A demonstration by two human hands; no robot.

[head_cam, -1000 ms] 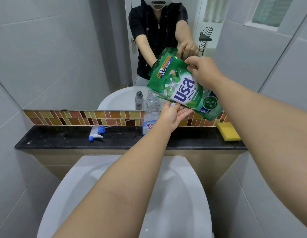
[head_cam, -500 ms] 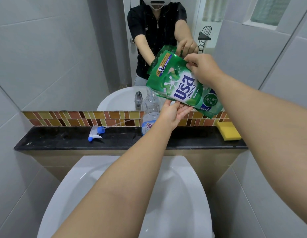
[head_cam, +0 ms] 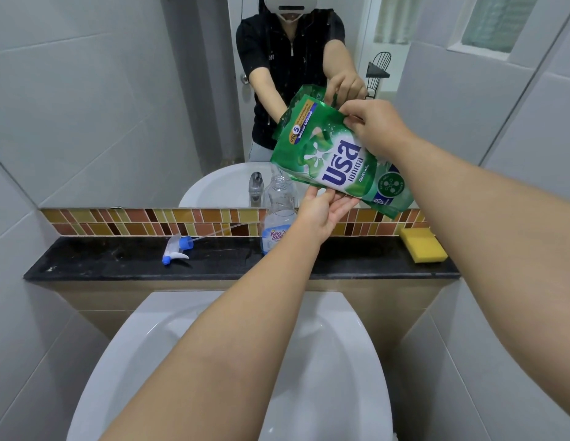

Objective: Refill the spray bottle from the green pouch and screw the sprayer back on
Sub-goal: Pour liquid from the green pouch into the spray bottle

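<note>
The green pouch (head_cam: 331,157) hangs tilted above the black ledge, its lower left corner just over the open neck of the clear spray bottle (head_cam: 279,211). My right hand (head_cam: 373,128) pinches the pouch's upper edge. My left hand (head_cam: 325,211) is palm up under the pouch's lower edge, fingers touching it, right beside the bottle. The bottle stands upright with no sprayer on it. The white and blue sprayer head (head_cam: 177,249) lies on the ledge to the left, its tube stretched toward the bottle.
A yellow sponge (head_cam: 423,245) sits at the right end of the black ledge (head_cam: 102,262). The white basin (head_cam: 232,361) is below my arms. A mirror above the tiled strip reflects a person, the pouch and a chrome tap (head_cam: 255,189).
The pouch has tipped slightly, its lower left corner settling nearer the bottle's neck. Both hands keep their hold; the bottle and sprayer head have not moved.
</note>
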